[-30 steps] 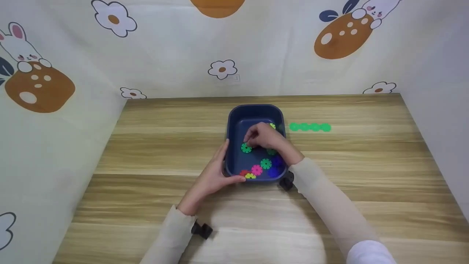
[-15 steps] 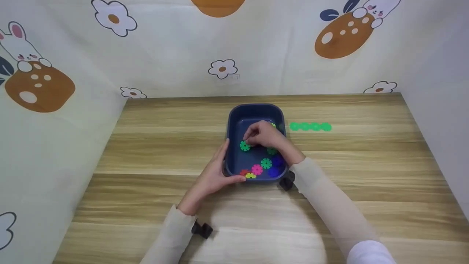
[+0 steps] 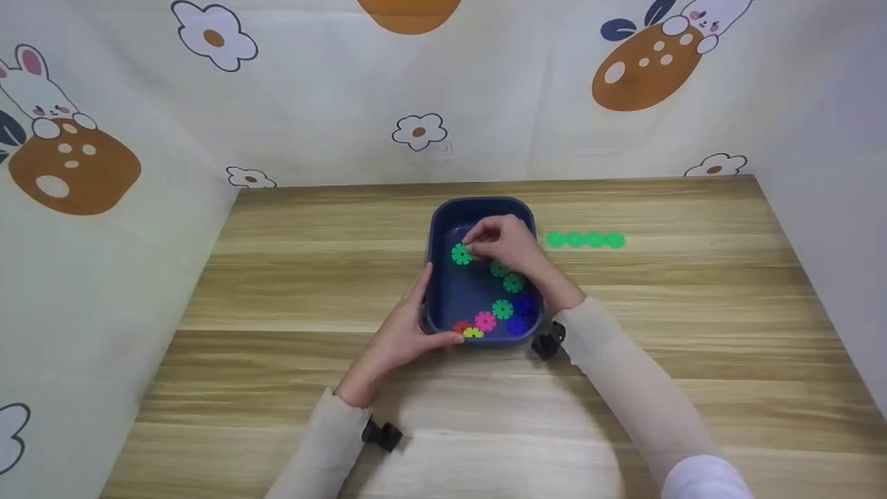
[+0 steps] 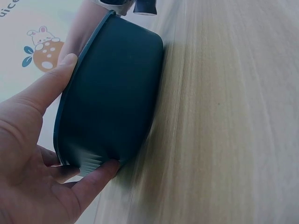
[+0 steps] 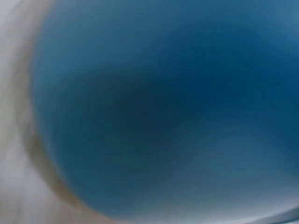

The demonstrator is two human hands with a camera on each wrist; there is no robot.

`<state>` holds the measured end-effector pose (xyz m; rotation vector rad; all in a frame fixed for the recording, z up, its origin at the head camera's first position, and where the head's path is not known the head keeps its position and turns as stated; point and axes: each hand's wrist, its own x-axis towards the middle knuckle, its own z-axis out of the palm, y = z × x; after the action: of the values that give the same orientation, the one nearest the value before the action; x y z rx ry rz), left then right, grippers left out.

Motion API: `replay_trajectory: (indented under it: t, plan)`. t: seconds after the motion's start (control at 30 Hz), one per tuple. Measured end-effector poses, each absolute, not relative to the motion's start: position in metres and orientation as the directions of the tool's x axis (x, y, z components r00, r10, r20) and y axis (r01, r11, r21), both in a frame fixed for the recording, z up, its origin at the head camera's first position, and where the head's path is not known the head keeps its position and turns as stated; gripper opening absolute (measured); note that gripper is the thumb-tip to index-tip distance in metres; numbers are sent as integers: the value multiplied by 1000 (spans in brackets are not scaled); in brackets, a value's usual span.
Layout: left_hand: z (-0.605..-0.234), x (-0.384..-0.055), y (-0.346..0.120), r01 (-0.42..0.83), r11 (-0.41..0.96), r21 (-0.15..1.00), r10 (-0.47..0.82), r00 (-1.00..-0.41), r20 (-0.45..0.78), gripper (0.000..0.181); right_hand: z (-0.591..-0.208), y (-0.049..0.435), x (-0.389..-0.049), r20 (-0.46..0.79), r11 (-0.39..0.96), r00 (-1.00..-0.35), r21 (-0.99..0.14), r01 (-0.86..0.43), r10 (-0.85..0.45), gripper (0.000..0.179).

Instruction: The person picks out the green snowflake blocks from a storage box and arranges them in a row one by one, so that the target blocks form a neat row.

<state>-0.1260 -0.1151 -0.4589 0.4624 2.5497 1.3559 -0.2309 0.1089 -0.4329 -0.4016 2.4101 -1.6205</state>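
A dark blue plastic bin (image 3: 447, 305) stands on the table with several notched plastic discs inside. My left hand (image 3: 398, 333) grips its near left corner, thumb at the near rim and fingers along the left side; the left wrist view shows the thumb (image 4: 51, 81) at the rim and fingers against the outer wall. Over the bin, my right hand (image 3: 509, 242) pinches a green notched disc (image 3: 461, 254) between thumb and fingertips. Below that hand lie more green discs (image 3: 513, 282). The right wrist view is filled by the blurred blue bin wall (image 5: 140, 116).
Right of the bin, a row of joined green discs (image 3: 585, 240) lies on the wooden table (image 3: 312, 263). Pink (image 3: 485, 321), yellow (image 3: 473, 333), red and dark blue (image 3: 517, 325) discs sit at the bin's near end. A printed cloth wall (image 3: 332, 104) rises behind.
My right hand has moved slightly toward the far end of the bin with the green disc, uncovering more green discs beneath. The left hand keeps its grip on the bin.
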Motion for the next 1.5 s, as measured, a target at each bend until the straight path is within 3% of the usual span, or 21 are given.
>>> replay_trajectory:
  t: [0.57, 0.87, 1.5]
  plan:
    - [-458, -124, -115, 130, 541, 831, 345, -935, -78, 117, -411, 142, -236, -24, 278, -971, -959, -44, -238, 18]
    - [-459, -125, -114, 146, 540, 829, 347, -936, -61, 118, -405, 167, -241, 38, 206, -975, -975, -84, -217, 20]
    - [-458, -124, -114, 122, 538, 834, 337, -938, -80, 118, -400, 225, -243, 39, 203, -994, -977, -59, -99, 23]
